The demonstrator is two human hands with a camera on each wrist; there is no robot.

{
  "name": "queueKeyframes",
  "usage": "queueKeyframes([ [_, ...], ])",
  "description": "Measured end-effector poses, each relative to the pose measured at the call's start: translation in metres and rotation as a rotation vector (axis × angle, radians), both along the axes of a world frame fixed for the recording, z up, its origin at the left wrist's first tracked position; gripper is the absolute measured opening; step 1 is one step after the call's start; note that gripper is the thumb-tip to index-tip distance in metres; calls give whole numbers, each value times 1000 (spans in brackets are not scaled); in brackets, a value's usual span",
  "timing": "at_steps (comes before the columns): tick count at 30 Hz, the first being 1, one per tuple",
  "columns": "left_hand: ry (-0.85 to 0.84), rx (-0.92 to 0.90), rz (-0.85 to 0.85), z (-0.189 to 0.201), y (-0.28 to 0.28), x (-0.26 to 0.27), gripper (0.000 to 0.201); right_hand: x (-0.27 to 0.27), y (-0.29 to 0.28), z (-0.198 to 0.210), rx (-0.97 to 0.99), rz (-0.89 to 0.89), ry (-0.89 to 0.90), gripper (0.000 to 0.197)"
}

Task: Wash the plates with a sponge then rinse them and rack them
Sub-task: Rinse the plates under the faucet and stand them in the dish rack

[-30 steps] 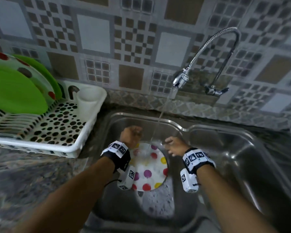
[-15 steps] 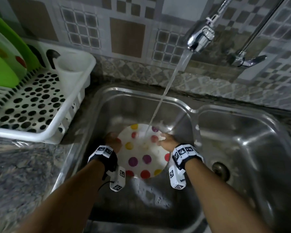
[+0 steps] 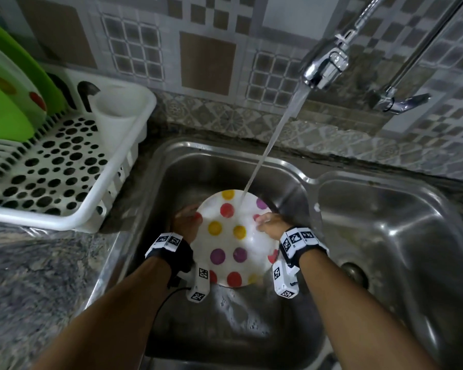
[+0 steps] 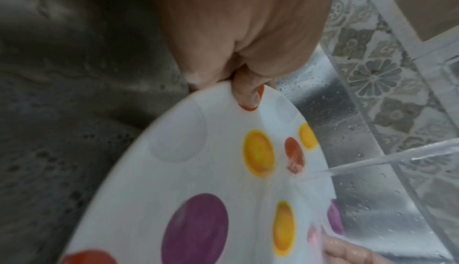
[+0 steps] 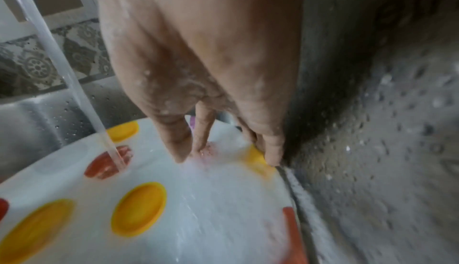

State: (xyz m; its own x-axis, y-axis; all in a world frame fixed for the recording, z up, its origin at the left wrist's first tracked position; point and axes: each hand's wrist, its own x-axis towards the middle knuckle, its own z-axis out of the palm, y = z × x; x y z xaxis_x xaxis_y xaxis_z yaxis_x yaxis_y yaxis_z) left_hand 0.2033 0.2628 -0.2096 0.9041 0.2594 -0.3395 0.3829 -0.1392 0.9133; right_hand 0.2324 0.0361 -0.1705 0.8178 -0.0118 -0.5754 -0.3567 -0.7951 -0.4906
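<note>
A white plate with coloured dots [image 3: 233,244] is held over the left sink basin [image 3: 198,166], under the tap's water stream [image 3: 265,156]. My left hand [image 3: 185,222] grips its left rim, and the left wrist view shows the thumb [image 4: 246,93] lying on the plate's face [image 4: 198,170]. My right hand [image 3: 270,225] rests on the plate's right side. Its straight, wet fingertips [image 5: 181,150] touch the face of the plate [image 5: 149,219] where the water runs and foams. No sponge is in view.
A white dish rack [image 3: 64,217] sits on the counter at left, with green plates [image 3: 8,108] and a white cup [image 3: 118,113] in it. The tap [image 3: 324,68] is above the basin. The right basin [image 3: 385,209] with its drain [image 3: 354,273] holds nothing. Stone countertop [image 3: 38,276] lies front left.
My left hand has slid from the plate's far edge to its left rim. My right hand has come onto the plate's face. The head view has dropped closer to the sink.
</note>
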Motion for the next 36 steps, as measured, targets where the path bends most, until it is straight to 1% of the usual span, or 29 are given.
queueKeyframes([
  [1, -58, -19, 25, 5, -2, -1, 33, -1, 0, 5, -14, 4, -37, 14],
  [2, -103, -43, 54, 10, -2, 0, 30, 0, -2, 6, -11, -16, -85, 14],
  [4, -152, -76, 72, 20, 1, 3, 23, 1, -7, 7, 29, -79, -173, 19],
  [6, -179, -66, 51, 38, 5, 7, 21, -2, -10, 16, 73, -131, -264, 25],
  [8, -238, -68, 49, 58, 8, 13, 21, -6, -14, 28, 95, -127, -359, 27],
  [10, -299, -67, 29, 81, 11, 18, 23, -8, -16, 43, 118, -114, -469, 33],
  [12, -336, -18, 14, 97, 16, 24, 26, -11, -16, 63, 152, -116, -561, 36],
  [14, -356, 57, 1, 112, 21, 29, 29, -14, -17, 82, 174, -116, -631, 33],
  [16, -368, 185, -36, 123, 24, 33, 35, -17, -17, 100, 192, -119, -665, 32],
  [19, -375, 439, -172, 143, 16, 21, 42, -21, -16, 121, 189, -170, -636, 31],
  [20, -388, 445, -244, 149, 11, 12, 44, -20, -16, 124, 188, -190, -618, 29],
  [21, -407, 393, -342, 156, 6, 1, 47, -21, -16, 129, 189, -213, -597, 25],
  [22, -415, 314, -478, 162, 2, -11, 48, -21, -16, 133, 201, -241, -574, 22],
  [23, -398, 280, -634, 171, -4, -24, 51, -22, -16, 138, 219, -286, -551, 19],
  [24, -392, 335, -798, 174, -8, -33, 59, -23, -16, 145, 254, -335, -539, 19],
  [25, -389, 437, -943, 179, -11, -40, 68, -26, -17, 152, 305, -381, -527, 19],
  [26, -398, 540, -1035, 181, -13, -43, 77, -29, -18, 161, 352, -414, -514, 20],
  [27, -468, 607, -1069, 184, -13, -45, 80, -32, -20, 171, 397, -439, -508, 19],
  [28, -566, 646, -1052, 183, -11, -41, 75, -34, -23, 179, 443, -457, -512, 19],
  [29, -690, 654, -998, 187, -13, -40, 62, -37, -26, 186, 502, -475, -515, 18],
  [30, -785, 667, -911, 191, -13, -36, 49, -38, -27, 193, 573, -502, -515, 17],
  [31, -834, 678, -820, 195, -14, -31, 42, -38, -30, 196, 641, -531, -512, 15],
  [32, -828, 664, -729, 202, -16, -27, 39, -38, -31, 199, 704, -563, -505, 11],
  [33, -784, 606, -670, 209, -19, -21, 40, -37, -32, 201, 742, -583, -498, 11],
  [35, -709, 451, -588, 219, -23, -7, 42, -35, -34, 202, 724, -572, -486, 23],
  [36, -677, 415, -565, 225, -26, -1, 41, -36, -34, 204, 687, -559, -485, 29],
])
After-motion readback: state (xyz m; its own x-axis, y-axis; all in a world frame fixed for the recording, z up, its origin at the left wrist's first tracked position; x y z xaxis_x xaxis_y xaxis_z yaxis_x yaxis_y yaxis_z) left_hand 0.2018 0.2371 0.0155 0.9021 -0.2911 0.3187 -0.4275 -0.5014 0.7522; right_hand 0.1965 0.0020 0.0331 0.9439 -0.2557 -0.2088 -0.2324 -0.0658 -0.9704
